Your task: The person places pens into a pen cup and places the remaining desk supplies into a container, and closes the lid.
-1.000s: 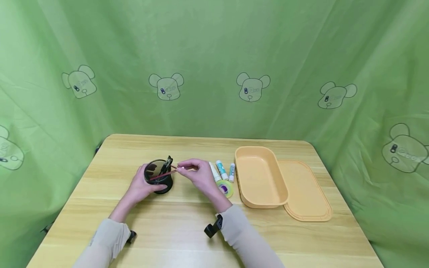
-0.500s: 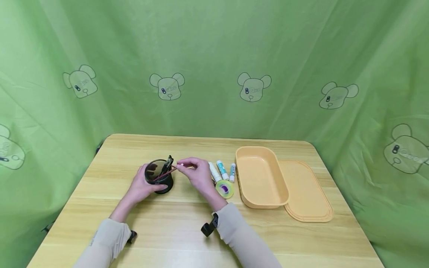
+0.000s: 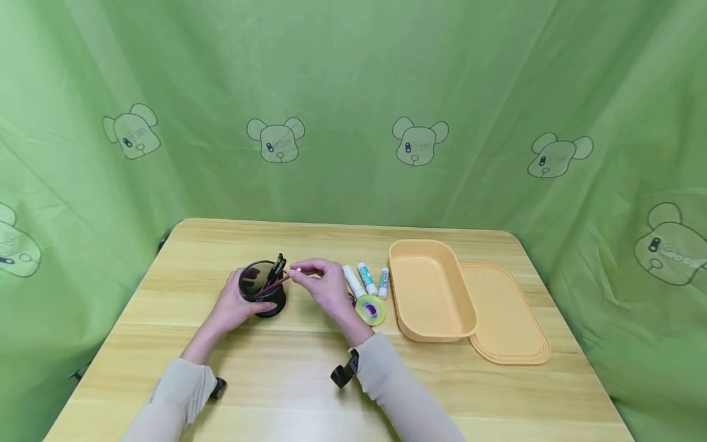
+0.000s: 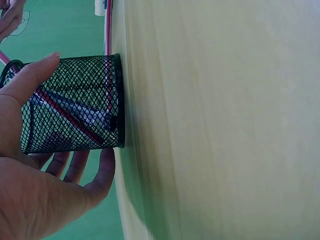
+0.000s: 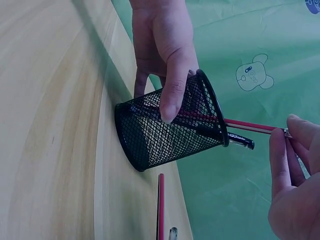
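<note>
My left hand (image 3: 234,304) grips a black mesh pen holder (image 5: 165,132), which stands upright on the table. In the left wrist view the thumb lies along one side of the mesh (image 4: 80,105) and the fingers curl round the other. Inside the holder leans a black pen (image 5: 241,140), its end sticking out past the rim. My right hand (image 3: 326,285) pinches a red pencil (image 5: 250,126) near its end. The pencil's lower part reaches into the holder, visible through the mesh. A second red pencil (image 5: 160,205) lies on the table beside the holder.
Right of my right hand lie a white tube (image 3: 353,281), two glue sticks (image 3: 367,279) and a roll of tape (image 3: 378,312). Farther right, an orange plastic box (image 3: 433,288) overlaps its flat lid (image 3: 505,313). A green curtain (image 3: 342,61) hangs behind the wooden table (image 3: 293,380).
My right hand has shifted slightly left toward the holder, and the pencil leans more steeply inside it. My left hand keeps its grip on the holder.
</note>
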`<act>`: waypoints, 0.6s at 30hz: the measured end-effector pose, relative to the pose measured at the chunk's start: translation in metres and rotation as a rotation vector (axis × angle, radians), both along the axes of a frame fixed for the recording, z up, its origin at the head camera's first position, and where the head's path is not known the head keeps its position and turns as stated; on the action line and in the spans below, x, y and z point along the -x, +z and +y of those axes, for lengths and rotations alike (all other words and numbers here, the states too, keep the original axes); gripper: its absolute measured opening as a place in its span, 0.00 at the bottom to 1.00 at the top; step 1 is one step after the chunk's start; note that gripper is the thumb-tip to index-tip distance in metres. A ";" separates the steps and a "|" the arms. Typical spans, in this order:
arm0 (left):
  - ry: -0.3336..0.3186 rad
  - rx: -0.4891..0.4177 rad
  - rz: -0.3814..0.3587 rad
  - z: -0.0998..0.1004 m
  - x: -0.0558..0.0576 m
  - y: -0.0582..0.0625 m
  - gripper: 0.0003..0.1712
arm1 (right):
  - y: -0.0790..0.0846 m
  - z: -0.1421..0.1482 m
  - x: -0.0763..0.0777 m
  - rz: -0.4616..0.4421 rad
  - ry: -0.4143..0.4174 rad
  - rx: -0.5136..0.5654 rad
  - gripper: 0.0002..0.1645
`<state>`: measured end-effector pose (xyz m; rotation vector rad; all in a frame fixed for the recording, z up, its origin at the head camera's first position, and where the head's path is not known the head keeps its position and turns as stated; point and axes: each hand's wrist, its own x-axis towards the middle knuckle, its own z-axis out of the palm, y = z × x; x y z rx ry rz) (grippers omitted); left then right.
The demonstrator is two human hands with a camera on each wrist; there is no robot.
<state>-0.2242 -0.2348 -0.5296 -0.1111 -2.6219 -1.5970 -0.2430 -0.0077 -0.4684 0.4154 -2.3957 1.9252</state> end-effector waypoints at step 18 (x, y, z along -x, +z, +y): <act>-0.009 -0.019 0.011 0.001 0.000 0.000 0.57 | 0.002 0.007 -0.004 -0.028 0.064 0.021 0.16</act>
